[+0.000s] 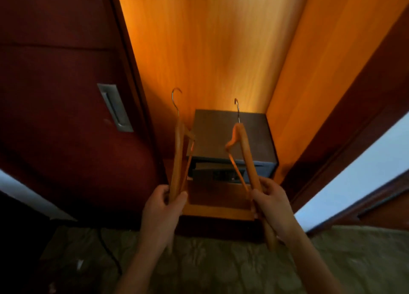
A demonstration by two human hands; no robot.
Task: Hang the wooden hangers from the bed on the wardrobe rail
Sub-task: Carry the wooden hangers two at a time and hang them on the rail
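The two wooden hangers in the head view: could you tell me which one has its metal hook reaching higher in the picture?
The hanger in the left hand: its hook tops out above the hook of the hanger held by the right hand.

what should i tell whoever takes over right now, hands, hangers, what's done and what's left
Left hand: grip shut on the left wooden hanger by its lower end, hook up.
Right hand: grip shut on the right wooden hanger, hook up.
Both hangers are held in front of the open wardrobe, above the dark safe on its floor.
Done: these two hangers have been brought to the wardrobe.
Left: hook both on the rail, which is out of view, presumably higher up. Whether more hangers wait on the bed cannot be seen.
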